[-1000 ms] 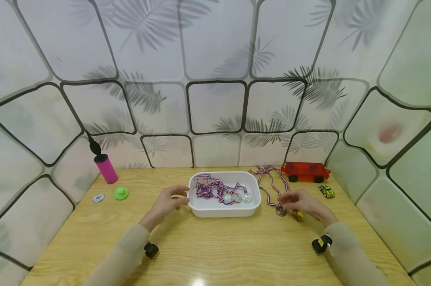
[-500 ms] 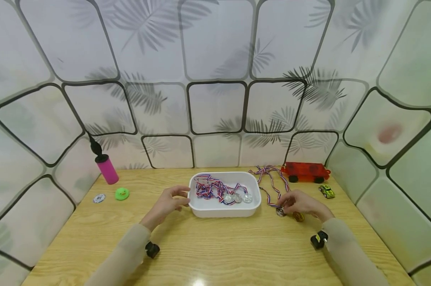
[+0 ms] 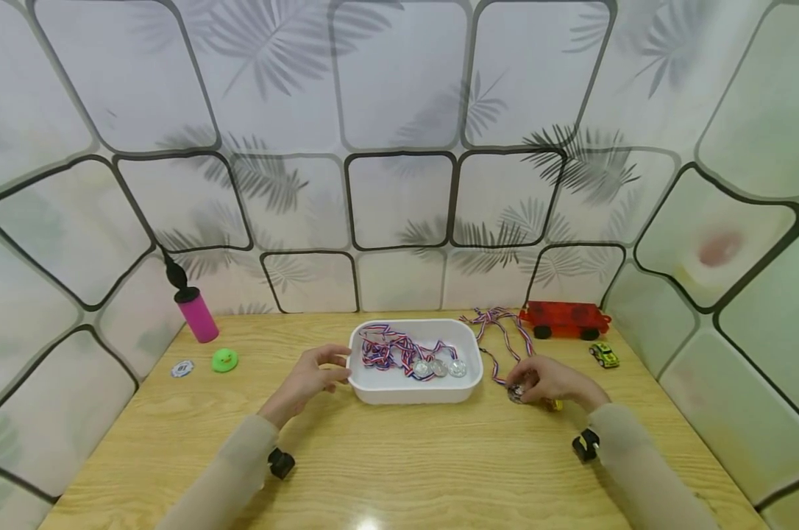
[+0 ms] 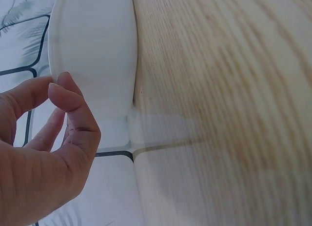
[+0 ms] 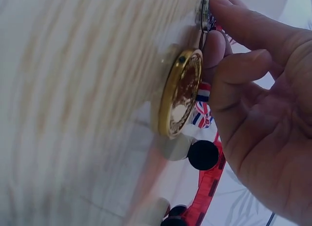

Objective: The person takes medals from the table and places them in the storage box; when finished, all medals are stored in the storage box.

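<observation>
Only right wrist view shows gold medal (image 5: 181, 94) clearly.

Long beige sleeves on both arms — small black camera units strapped at wrists, right one yellow-marked.

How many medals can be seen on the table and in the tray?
5: three silver medals lie in the tray; a dark medal and a gold medal are at the right hand. Ribbons may hide more.
</observation>
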{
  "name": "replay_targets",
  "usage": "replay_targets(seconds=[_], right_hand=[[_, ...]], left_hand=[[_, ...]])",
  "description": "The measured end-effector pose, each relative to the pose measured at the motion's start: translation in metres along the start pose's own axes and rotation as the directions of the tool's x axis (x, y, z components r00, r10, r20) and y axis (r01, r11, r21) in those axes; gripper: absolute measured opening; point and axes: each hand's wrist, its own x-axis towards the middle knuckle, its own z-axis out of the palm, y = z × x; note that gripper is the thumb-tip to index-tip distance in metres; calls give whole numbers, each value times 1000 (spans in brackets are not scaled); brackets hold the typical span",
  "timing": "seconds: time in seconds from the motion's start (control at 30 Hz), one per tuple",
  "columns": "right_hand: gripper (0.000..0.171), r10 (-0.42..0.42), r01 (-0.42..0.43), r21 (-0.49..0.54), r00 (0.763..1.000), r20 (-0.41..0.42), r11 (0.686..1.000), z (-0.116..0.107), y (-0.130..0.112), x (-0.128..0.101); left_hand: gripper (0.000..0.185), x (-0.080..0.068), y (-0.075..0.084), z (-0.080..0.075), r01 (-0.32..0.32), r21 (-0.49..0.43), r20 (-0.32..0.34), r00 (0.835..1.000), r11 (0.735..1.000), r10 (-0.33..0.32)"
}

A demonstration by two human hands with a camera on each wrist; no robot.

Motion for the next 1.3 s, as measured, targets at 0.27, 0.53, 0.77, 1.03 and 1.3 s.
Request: replay_targets(seconds=[0.27,0.53,0.77,1.03,1.3], right_hand=[[27,6,-7,-72,1000,-15,997,5,-5,7],[35,24,-26,-91,999,-23,996,7,-8,9],[33,-15,15,-82,1000,-2,997,11,-13,9],[34,-30,32,-75,999,26,997,11,-15,10],[31,-59,59,-92,998,-7,994,15,-12,8]], left_hand=[[46,2,1,-1,3,12,-5,1000,1000,-3],[45,2,1,-3,4,14,0,1000,1000,-4],[44,2,3,-4,10,19,3,1000,1000,-10],[44,1,5,-3,16,20,6,1000,1000,-16],[46,-2,5,-2,21,22,10,1000,1000,-21]])
